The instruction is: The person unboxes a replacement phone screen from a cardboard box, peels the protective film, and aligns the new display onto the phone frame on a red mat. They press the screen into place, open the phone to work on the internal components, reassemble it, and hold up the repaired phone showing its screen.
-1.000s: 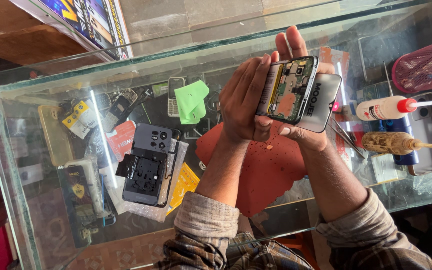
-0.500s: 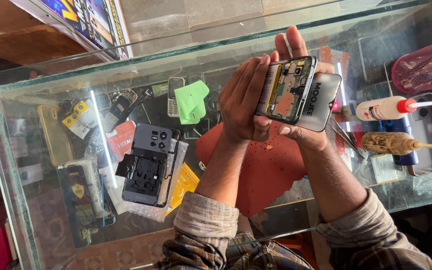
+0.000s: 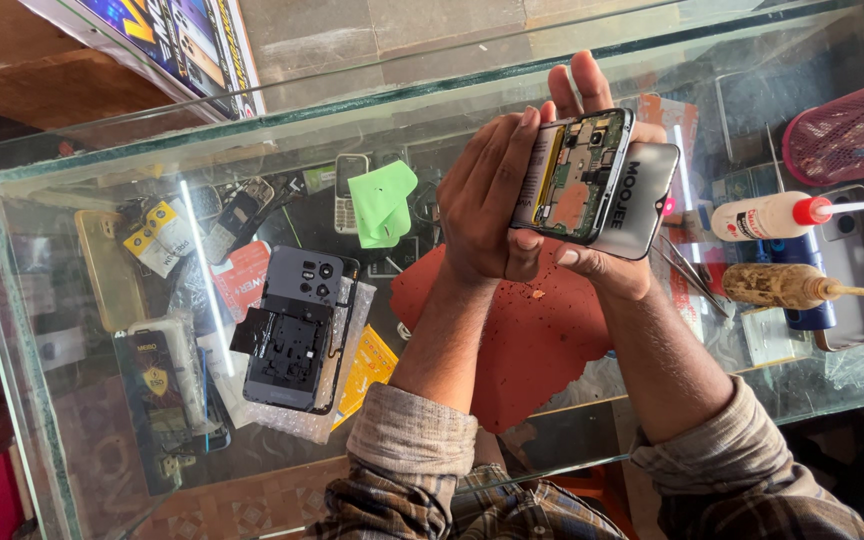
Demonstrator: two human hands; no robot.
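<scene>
From the head view, both hands are up over the glass counter (image 3: pixel 102 170): the left hand (image 3: pixel 492 195) and right hand (image 3: pixel 602 255) together clasp an opened phone (image 3: pixel 577 175), circuit boards showing. Left fingers wrap its near edge, and the right palm is hidden behind it. A red mat (image 3: pixel 532 350) lies beneath the wrists; bottles (image 3: pixel 772 215) sit beyond the right fingers, with a pink basket (image 3: pixel 847 130) cut off at the frame edge.

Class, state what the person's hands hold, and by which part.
Both hands, left hand and right hand, hold an opened phone by its long edges.
</scene>
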